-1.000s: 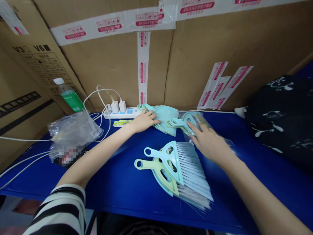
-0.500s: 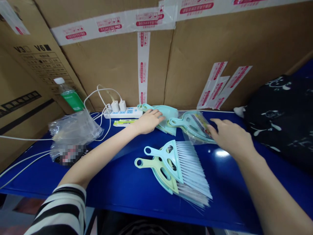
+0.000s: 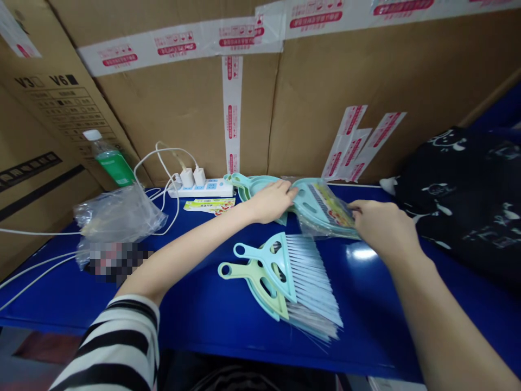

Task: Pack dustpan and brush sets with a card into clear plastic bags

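A bagged teal brush-and-dustpan set (image 3: 323,209) lies on the blue table (image 3: 211,309) near the back. My left hand (image 3: 273,200) pinches its handle end. My right hand (image 3: 382,228) grips the bag's right edge, fingers curled. Behind my left hand sits a stack of teal dustpans (image 3: 254,185). Closer to me lie two loose brushes, a light blue brush (image 3: 293,263) on top of a green brush (image 3: 260,285), bristles pointing right.
A white power strip (image 3: 203,188) with chargers and cables stands at the back. A heap of clear plastic bags (image 3: 116,217) and a green bottle (image 3: 108,157) are at the left. A dark patterned bag (image 3: 464,195) fills the right. Cardboard boxes (image 3: 325,98) wall the back.
My left hand slid right from the dustpan stack to the bagged set's handle. My right hand went off the set to its right, then closed on the bag's right edge.
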The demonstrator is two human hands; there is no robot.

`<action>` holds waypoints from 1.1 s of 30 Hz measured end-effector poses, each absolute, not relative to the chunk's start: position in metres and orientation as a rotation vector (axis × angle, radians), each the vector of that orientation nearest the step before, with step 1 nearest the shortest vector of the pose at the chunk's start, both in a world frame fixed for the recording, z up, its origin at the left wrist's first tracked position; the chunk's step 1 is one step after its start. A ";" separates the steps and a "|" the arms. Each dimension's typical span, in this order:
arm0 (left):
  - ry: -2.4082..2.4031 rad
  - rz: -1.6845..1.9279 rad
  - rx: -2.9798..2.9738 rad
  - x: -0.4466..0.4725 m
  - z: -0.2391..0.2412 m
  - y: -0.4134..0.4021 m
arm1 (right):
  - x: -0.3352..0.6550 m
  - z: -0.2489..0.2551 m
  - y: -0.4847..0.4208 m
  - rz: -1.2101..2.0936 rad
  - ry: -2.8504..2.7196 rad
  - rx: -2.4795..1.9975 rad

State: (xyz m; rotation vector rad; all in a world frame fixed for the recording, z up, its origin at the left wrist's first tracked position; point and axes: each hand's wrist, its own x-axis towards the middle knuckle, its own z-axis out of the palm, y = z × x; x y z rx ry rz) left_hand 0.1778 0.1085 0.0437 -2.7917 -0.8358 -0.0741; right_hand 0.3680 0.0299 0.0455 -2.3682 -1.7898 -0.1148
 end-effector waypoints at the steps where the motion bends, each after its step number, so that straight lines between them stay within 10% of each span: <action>1: -0.847 -0.080 -2.769 0.167 0.047 0.105 | 0.367 0.047 0.028 -0.119 -1.786 -2.331; 14: -0.951 -0.387 -2.720 0.018 0.038 0.024 | 0.315 0.015 0.011 -0.045 -2.168 -1.213; 20: -0.971 -0.374 -2.756 -0.002 0.032 0.010 | 0.287 0.012 0.003 0.613 -2.077 -1.392; 33: -0.998 -0.427 -2.765 -0.010 0.022 0.000 | 0.278 0.010 0.005 0.658 -2.128 -1.425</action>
